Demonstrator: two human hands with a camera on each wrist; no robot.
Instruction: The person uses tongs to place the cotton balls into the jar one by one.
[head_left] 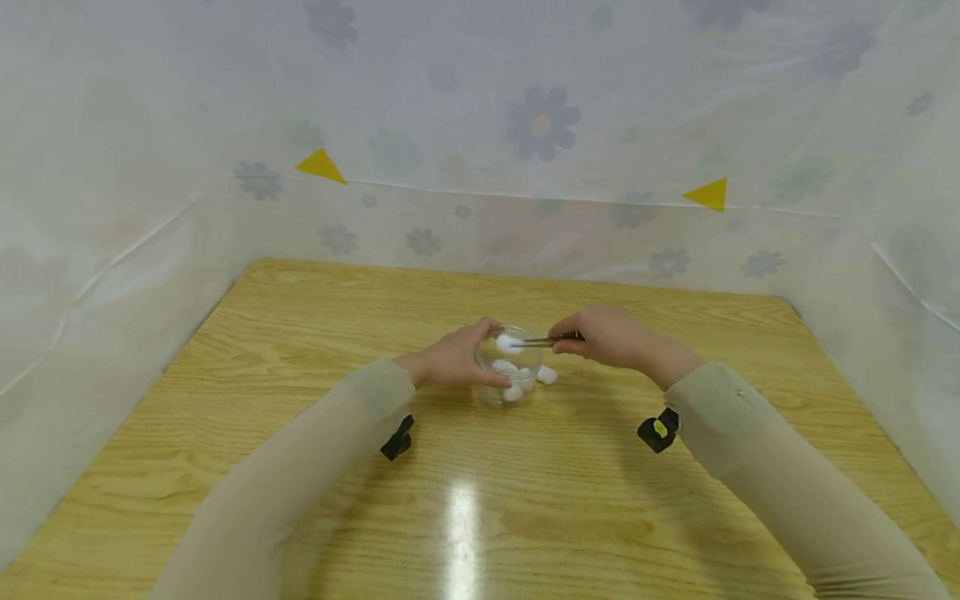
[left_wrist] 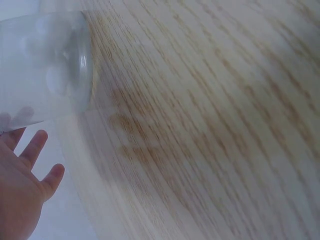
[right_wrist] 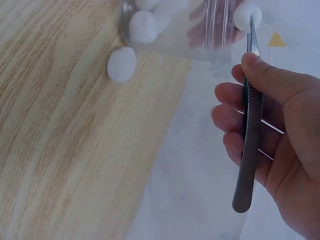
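A clear jar (head_left: 491, 398) with several white cotton balls (right_wrist: 143, 26) inside stands on the table. My left hand (head_left: 454, 357) grips it near the rim, thumb in front and fingers behind. In the left wrist view, some fingers (left_wrist: 34, 147) stick out below the jar's side. My right hand (head_left: 611, 335) holds metal tweezers (right_wrist: 252, 120) between thumb and fingers. Their tips pinch one cotton ball (right_wrist: 246, 16) at the jar's mouth. Another cotton ball (head_left: 547, 375) lies on the table just right of the jar.
The wooden table (head_left: 570, 517) carries the jar near its middle. Pale flower-patterned sheeting (head_left: 450, 108) surrounds the table at the back and sides, with two yellow triangles (head_left: 322, 166) on the back sheet. Black wrist mounts (head_left: 660, 430) hang under both sleeves.
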